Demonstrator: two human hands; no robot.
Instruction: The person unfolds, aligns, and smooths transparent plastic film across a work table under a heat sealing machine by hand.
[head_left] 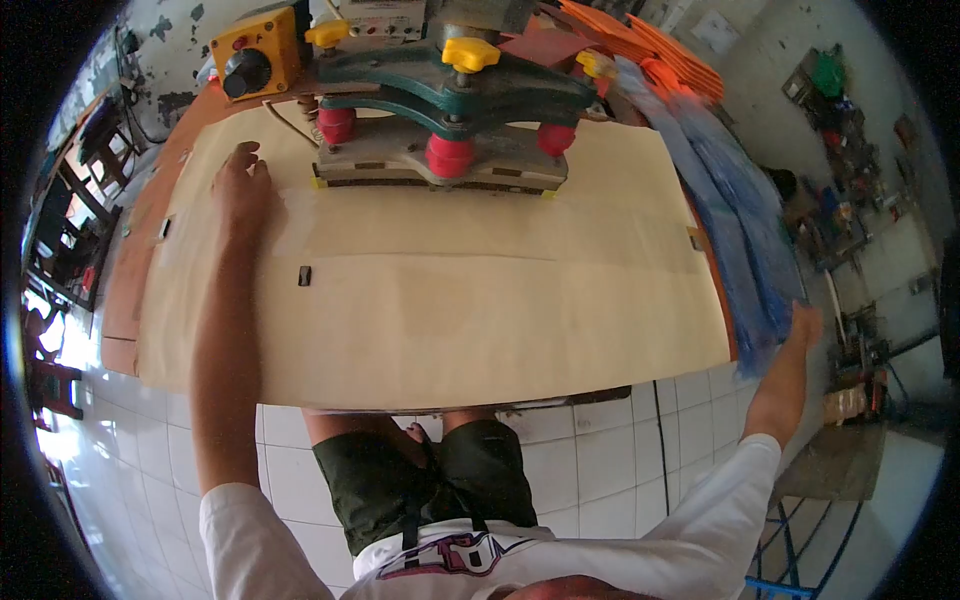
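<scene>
My left hand (pixel 243 185) rests at the far left of a cream paper sheet (pixel 430 330) that covers the table. Its fingers are loosely bent and apart, with nothing in them. Out past the table's right edge, my right hand (pixel 804 326) grips the near end of a long blue piece (pixel 735 215). That piece is blurred, and I cannot make out whether it is cloth or plastic. Beyond my left hand, to its right, a press head (pixel 440 155) with green arms, yellow knobs and red round mounts stands over the paper.
An orange control box (pixel 258 55) with a black knob sits at the back left. Orange folded pieces (pixel 650 50) are stacked at the back right. A small dark rectangle (pixel 305 276) lies on the paper. Tools and clutter (pixel 840 190) line the right wall.
</scene>
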